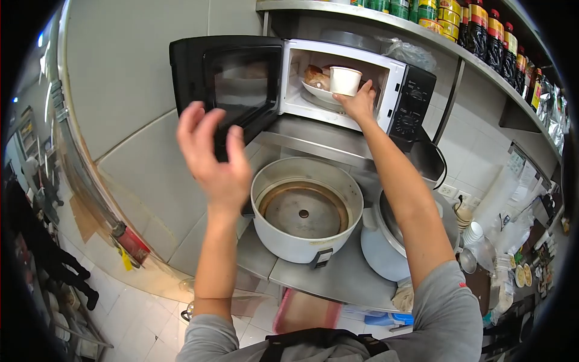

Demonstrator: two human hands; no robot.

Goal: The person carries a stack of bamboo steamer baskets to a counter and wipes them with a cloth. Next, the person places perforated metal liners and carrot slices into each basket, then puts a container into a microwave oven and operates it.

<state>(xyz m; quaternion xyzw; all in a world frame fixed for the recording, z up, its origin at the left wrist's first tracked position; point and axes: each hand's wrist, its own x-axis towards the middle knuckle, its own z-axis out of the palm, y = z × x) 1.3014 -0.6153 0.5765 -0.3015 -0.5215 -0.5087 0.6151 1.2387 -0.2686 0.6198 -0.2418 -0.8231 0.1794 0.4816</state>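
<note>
A microwave (395, 75) stands with its black door (232, 78) swung open to the left. My right hand (360, 102) reaches into its opening, with fingers around a white paper cup (345, 81). Behind and beside the cup, a white bowl (319, 93) holds brown food (316, 78); the cup hides part of it. My left hand (214, 151) is raised in front of the open door, fingers spread and slightly blurred, holding nothing.
Below the microwave sit an empty, lidless rice cooker (356, 202) and a second, lidded cooker (383, 253). Bottles (494, 39) and cans line the shelf (362, 17) above. A dark-clothed person (51, 253) is at the far left.
</note>
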